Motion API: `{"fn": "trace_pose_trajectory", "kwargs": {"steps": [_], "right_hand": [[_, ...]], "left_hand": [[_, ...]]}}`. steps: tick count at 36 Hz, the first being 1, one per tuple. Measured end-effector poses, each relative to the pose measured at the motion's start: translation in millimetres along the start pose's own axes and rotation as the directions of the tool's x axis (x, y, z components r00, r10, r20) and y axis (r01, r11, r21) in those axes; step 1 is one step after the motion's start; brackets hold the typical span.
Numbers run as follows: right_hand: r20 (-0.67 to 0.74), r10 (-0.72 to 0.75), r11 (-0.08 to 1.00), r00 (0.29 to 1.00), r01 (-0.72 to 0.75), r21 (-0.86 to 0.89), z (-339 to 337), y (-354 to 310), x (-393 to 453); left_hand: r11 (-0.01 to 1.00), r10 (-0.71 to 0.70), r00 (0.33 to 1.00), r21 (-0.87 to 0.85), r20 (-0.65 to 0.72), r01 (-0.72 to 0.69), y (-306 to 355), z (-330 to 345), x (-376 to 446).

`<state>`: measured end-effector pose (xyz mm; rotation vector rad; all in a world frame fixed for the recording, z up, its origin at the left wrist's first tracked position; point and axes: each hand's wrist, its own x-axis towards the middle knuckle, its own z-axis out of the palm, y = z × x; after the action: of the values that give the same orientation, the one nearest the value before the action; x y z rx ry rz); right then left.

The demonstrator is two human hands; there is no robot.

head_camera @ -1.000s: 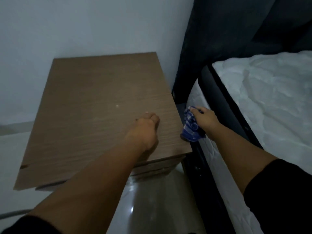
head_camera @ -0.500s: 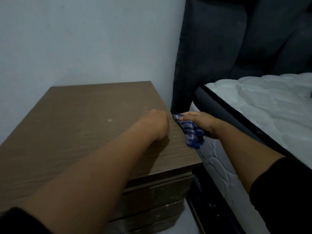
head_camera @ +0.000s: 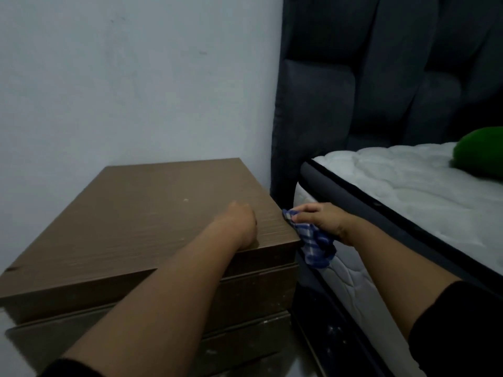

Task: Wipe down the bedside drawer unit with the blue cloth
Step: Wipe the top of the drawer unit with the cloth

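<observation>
The brown wooden bedside drawer unit [head_camera: 130, 224] stands against the wall, its top and two drawer fronts in view. My left hand [head_camera: 239, 224] rests on the top near the front right corner, its fingers curled under. My right hand [head_camera: 324, 220] grips the blue checked cloth [head_camera: 313, 244] in the narrow gap between the unit's right side and the mattress. The cloth touches the top's right edge and hangs down below my hand.
A white quilted mattress [head_camera: 402, 191] with dark piping lies close on the right, with a dark padded headboard [head_camera: 367, 85] behind it. A green object [head_camera: 481, 156] lies on the bed at the far right. A pale wall [head_camera: 136, 77] backs the unit.
The view has dropped lower and tilted up, so the drawer fronts and headboard show more. My right hand has slid the cloth along the unit's right edge; my left hand stays on the top.
</observation>
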<state>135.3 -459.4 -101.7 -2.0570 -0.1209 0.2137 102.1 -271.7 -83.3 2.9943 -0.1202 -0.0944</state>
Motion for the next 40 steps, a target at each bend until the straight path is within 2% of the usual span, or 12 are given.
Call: {"fn": "trace_pose_trajectory", "kwargs": {"steps": [7,13,16,19,22,24,28,35,40], "right_hand": [[-0.139,-0.050,0.998,0.989,0.042,-0.054,15.3,-0.1,-29.3],[-0.315,-0.082,0.994,0.945,0.054,-0.096,32.5,5.8,-44.8],[-0.441,-0.135,0.988,0.887,0.088,-0.126,44.4,8.9,-51.8],[-0.581,-0.175,0.983,0.795,0.105,-0.153,62.0,9.6,-59.6],[-0.715,-0.133,0.991,0.687,0.099,-0.089,85.1,7.3,-71.0],[-0.761,-0.103,0.994,0.640,0.097,-0.053,99.4,5.0,-78.1],[-0.790,-0.063,0.997,0.609,0.080,-0.017,118.3,3.8,-82.9],[-0.778,-0.038,0.999,0.627,0.051,-0.008,132.3,-1.0,-81.4],[-0.752,-0.112,0.994,0.650,0.071,-0.086,161.4,-10.4,-82.3]], "left_hand": [[0.997,-0.024,1.000,-0.077,-0.017,0.022,-13.9,9.1,-36.1],[0.996,-0.040,0.999,-0.083,-0.035,0.037,-31.0,8.6,-65.2],[0.994,-0.057,0.997,-0.092,-0.042,0.053,-41.7,9.4,-76.3],[0.992,-0.075,0.996,-0.101,-0.056,0.069,-52.2,10.4,-87.0],[0.989,-0.105,0.993,-0.110,-0.056,0.098,-65.7,11.3,-97.7],[0.984,-0.130,0.989,-0.129,-0.076,0.119,-76.3,11.1,-103.5],[0.975,-0.197,0.971,-0.127,-0.134,0.180,-100.0,7.5,-115.8],[0.922,-0.387,0.901,-0.086,-0.194,0.378,-162.0,4.6,-142.1],[0.878,-0.478,0.854,-0.125,-0.205,0.462,-199.8,6.0,-160.9]]}}
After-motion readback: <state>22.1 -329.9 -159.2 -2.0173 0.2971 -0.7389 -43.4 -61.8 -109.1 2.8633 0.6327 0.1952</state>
